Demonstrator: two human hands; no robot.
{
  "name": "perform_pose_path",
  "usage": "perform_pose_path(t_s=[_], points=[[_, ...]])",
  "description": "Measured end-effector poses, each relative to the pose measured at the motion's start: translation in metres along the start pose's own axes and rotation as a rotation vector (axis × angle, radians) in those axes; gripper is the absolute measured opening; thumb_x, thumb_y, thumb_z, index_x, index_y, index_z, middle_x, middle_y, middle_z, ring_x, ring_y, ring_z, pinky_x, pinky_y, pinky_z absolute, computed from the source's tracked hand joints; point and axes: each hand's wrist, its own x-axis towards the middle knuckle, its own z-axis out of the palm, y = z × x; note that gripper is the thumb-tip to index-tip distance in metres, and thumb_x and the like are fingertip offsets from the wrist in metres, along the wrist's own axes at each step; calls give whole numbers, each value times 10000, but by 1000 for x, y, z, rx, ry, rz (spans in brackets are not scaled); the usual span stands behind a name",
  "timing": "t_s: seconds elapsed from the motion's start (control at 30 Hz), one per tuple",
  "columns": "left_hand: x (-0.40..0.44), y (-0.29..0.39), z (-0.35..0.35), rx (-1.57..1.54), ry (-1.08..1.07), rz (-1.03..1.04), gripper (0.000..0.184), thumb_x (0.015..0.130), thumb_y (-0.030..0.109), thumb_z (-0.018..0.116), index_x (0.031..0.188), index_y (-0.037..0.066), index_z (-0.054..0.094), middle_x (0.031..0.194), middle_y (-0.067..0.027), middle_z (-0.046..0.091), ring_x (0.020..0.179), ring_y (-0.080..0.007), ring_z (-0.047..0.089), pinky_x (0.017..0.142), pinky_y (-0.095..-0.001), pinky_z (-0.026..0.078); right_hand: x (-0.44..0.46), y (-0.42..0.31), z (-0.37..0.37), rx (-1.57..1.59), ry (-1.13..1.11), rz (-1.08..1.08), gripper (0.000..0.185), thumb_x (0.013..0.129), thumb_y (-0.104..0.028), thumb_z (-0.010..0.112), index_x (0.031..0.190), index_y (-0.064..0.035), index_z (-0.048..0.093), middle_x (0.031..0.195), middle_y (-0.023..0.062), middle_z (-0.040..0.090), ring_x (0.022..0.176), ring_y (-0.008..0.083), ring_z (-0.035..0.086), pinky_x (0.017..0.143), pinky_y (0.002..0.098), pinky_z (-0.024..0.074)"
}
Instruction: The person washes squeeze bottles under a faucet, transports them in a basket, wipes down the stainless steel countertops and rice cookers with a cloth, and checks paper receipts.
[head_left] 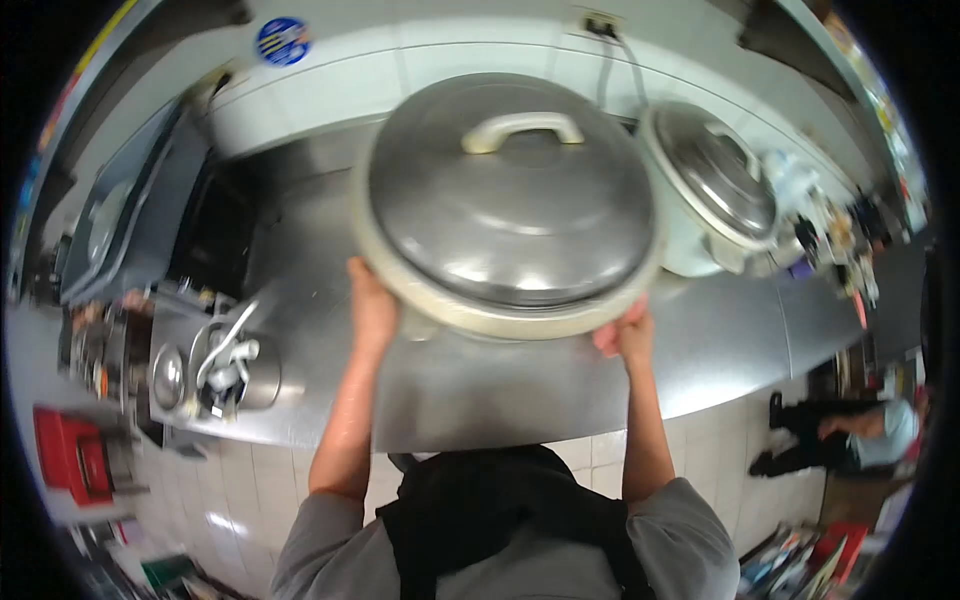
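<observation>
Right in front of me on the steel counter stands a large rice cooker (510, 215), with a domed metal lid, a cream handle and a cream rim. My left hand (373, 303) grips its left side below the rim, the fingertips partly hidden. At the lower right of the cooker, my right hand (636, 332) is closed on a pink cloth (606, 338) held up against the cooker's side. Both forearms reach forward from the counter's front edge. The lid sits on the cooker.
A second, smaller cooker (710, 185) stands behind to the right. At left are a metal pot with utensils (262, 375), a round metal lid (169, 375) and a grey bin (170, 220). Red stools (70, 455) stand on the floor. Another person (870, 437) is at far right.
</observation>
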Motion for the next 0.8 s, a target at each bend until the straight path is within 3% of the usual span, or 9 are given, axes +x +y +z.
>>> perform_pose_path(t_s=[0.1, 0.17, 0.2, 0.23, 0.37, 0.47, 0.53, 0.67, 0.8], points=[[-40, 11, 32, -221, -64, -32, 194, 953, 100, 384, 1093, -32, 353, 1038, -236, 539, 978, -331, 552, 935, -430, 418, 4, 3, -14, -80, 97, -81, 328, 872, -131, 619, 1135, 59, 572, 1139, 210, 617, 1031, 289, 603, 864, 392, 475], [-66, 45, 39, -339, -235, -263, 228, 995, 136, 334, 1150, -25, 292, 1051, -249, 526, 919, -312, 586, 787, -423, 508, 2, 13, -26, -294, 104, -113, 390, 873, -174, 634, 1166, 71, 554, 1234, 285, 526, 1150, 375, 529, 940, 436, 430], [-79, 19, 58, -310, -169, 83, 240, 1011, 150, 328, 1157, -30, 268, 1025, -236, 522, 868, -291, 598, 644, -384, 534, -2, 18, -33, -391, 74, -111, 434, 877, -207, 639, 1199, 68, 546, 1286, 308, 480, 1201, 400, 486, 983, 448, 403], [-90, 41, 54, -500, -289, -139, 278, 1013, 154, 380, 1180, -37, 265, 1020, -228, 518, 869, -304, 601, 656, -370, 537, -10, 21, -36, -487, 49, -109, 477, 881, -241, 644, 1232, 65, 537, 1337, 332, 434, 1252, 424, 442, 1025, 460, 375], [-111, 45, 36, -441, -534, -117, 502, 1004, 169, 471, 1358, -45, 185, 1131, -168, 480, 932, -245, 578, 768, -332, 535, -58, 23, -19, -838, -148, -97, 713, 912, -462, 575, 1389, 49, 437, 1475, 380, 243, 1389, 488, 235, 1161, 523, 173], [-114, 22, -1, -348, -766, -39, 524, 1005, 182, 504, 1438, 13, 263, 1170, -99, 497, 1006, -202, 576, 850, -325, 516, -95, 54, 44, -933, 123, -328, 654, 924, -422, 558, 1364, 52, 460, 1495, 366, 223, 1383, 498, 246, 1137, 529, 214], [-123, -23, -30, -348, -932, -13, 436, 1006, 193, 516, 1396, 34, 400, 1187, -90, 527, 1033, -191, 585, 881, -325, 497, -150, -19, 86, -963, -342, -183, 588, 911, -372, 566, 1352, 8, 484, 1500, 348, 237, 1378, 506, 256, 1069, 566, 291], [-149, -102, -127, -323, -730, -330, 365, 984, 246, 568, 1286, 43, 542, 1188, -130, 631, 1093, -219, 618, 929, -316, 477, -255, -117, 181, -855, -501, -581, 541, 868, -316, 604, 1332, -60, 497, 1456, 313, 319, 1328, 534, 308, 948, 598, 387], [-178, -169, -235, -266, -498, -567, 305, 983, 190, 562, 1252, 47, 566, 1097, -87, 664, 957, -173, 644, 840, -309, 511, -199, -137, 287, -693, -14, -660, 498, 871, -191, 599, 1319, -6, 483, 1405, 291, 369, 1286, 500, 354, 1028, 573, 350]])
